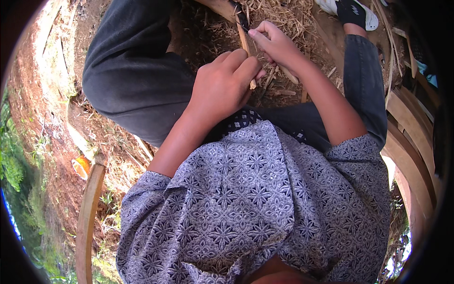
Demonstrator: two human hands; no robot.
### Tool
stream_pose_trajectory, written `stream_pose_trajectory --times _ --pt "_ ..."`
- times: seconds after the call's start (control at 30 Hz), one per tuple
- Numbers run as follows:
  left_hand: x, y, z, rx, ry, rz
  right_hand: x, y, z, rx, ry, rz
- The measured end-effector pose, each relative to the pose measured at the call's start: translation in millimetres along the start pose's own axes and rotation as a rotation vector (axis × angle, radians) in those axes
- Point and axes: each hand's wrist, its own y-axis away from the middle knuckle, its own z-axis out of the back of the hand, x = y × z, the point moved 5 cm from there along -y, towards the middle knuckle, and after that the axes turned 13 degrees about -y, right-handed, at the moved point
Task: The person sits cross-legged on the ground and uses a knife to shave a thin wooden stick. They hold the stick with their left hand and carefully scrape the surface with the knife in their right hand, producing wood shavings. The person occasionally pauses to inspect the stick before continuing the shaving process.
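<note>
My left hand (226,81) is closed round a thin, pale wooden stick (244,41). One end of the stick pokes out below my fingers, while the other runs up toward a thicker piece of wood (218,7) at the top. Just to the right, my right hand (276,46) is closed with the thumb laid against the stick's side. From under its palm juts the wooden handle of a knife (289,75). Something dark and narrow, apparently its blade, lies along the stick by the thumb; my fingers hide most of the knife.
My bent legs in dark trousers (137,80) frame the work. Wood shavings (295,19) litter the soil beneath. Curved wooden planks (416,142) stand close on the right. A long wooden piece (88,222) and an orange round object (81,167) are at left.
</note>
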Motion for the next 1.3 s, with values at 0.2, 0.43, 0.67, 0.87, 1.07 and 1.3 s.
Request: stream_pose_trajectory --times 0.2,0.43,0.67,0.87,1.07,1.3 --pt "0 -1 -1 0.007 -0.003 0.001 11 -12 0 -0.08 0.188 0.1" --pt "0 -2 -2 0.008 -0.006 -0.013 -1 -41 0 -0.207 0.176 0.037" --pt "3 -2 0 -0.04 -0.038 0.03 -16 -28 13 -0.144 -0.018 0.004" --pt "7 2 -2 -0.05 -0.039 0.056 12 4 5 -0.021 0.079 0.038" --pt "8 0 0 -0.04 -0.008 0.082 7 -26 7 -0.097 0.307 0.241" --pt "11 1 2 -0.096 0.061 0.134 -1 -45 0 -0.175 0.297 0.316"
